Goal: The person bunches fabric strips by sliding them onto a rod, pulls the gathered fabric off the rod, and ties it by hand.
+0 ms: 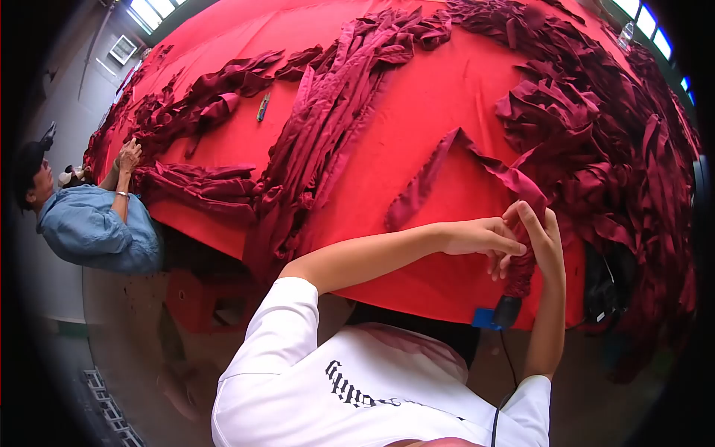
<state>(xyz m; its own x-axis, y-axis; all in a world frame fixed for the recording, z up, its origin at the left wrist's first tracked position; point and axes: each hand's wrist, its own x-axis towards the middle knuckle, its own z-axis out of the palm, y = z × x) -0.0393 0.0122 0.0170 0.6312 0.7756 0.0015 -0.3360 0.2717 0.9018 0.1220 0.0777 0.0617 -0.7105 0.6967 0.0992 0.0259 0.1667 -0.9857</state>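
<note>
A dark red fabric strip (514,177) runs over the red table cover to my hands. It bunches in gathers around a dark rod-like tool (508,311), whose black end points down at the table's front edge. My left hand (491,242) comes from the left, fingers bent against the gathered fabric. On the right side of the tool, my right hand (542,235) holds the strip near its top, with fingers curled around it. The strip's free end lies on the cover to the left. A blue piece (485,319) sits beside the black end.
Large dark red fabric heaps (588,127) cover the right side, and long strips (324,127) cross the middle of the red table (439,89). A small cutter (264,106) lies at left. Another person in blue (100,223) works at the far left. A cable (509,357) hangs below.
</note>
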